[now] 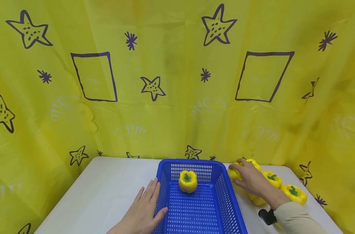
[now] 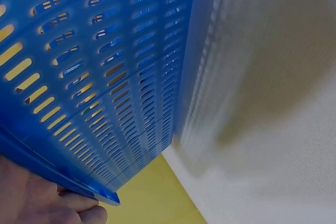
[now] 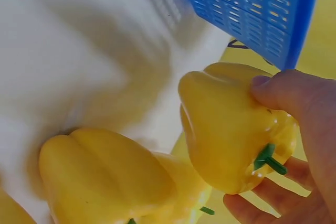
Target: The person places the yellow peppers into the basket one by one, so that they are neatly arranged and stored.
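In the head view, a blue plastic basket (image 1: 192, 211) with slotted walls stands on the white table. One yellow bell pepper (image 1: 187, 182) sits upright inside it near the back wall, green stem showing. My left hand (image 1: 143, 208) rests on the basket's left rim, fingers straight and thumb over the inner side. Just right of the basket, my right hand (image 1: 250, 178) holds another yellow bell pepper (image 3: 236, 129) between thumb and fingers. The right wrist view has this pepper close beside the basket's outer wall. The left wrist view shows the basket's slotted side (image 2: 121, 87).
More yellow bell peppers, among them one by the right forearm (image 1: 293, 194) and one behind it (image 1: 271, 178), cluster on the table's right side. A black object (image 1: 267, 216) is at the right wrist. A yellow curtain (image 1: 171, 123) with starfish drawings hangs behind the table.
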A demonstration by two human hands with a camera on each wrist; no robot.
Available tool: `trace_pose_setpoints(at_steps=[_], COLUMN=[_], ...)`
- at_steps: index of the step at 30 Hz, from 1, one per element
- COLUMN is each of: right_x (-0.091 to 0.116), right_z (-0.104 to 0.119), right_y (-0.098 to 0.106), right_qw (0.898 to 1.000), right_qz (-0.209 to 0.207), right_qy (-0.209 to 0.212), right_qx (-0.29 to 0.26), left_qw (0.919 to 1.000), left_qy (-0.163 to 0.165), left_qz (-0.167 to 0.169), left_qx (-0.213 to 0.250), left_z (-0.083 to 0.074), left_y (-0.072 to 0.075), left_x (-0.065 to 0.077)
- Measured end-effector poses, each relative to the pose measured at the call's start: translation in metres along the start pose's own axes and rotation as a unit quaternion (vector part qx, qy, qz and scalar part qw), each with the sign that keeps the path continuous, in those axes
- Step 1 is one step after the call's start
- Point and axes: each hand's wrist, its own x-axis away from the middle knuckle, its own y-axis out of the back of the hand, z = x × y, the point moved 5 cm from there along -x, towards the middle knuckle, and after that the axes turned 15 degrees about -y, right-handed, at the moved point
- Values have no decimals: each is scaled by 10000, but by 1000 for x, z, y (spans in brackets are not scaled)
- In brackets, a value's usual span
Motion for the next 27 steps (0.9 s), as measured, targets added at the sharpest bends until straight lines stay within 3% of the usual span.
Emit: trace_pose_setpoints(at_steps=[7, 27], right_x=[1, -3], right_z=[4, 17], right_y=[8, 37], right_qw=[9986, 9921], right_qz=[-509, -1205], right_qy=[95, 352], right_qx=[41, -38], left_qw=[10000, 10000], left_qy=[1, -29], left_qz=[11, -37], left_qx=[14, -17], left_z=[-1, -1], left_y=[0, 0], left_x=[1, 1])
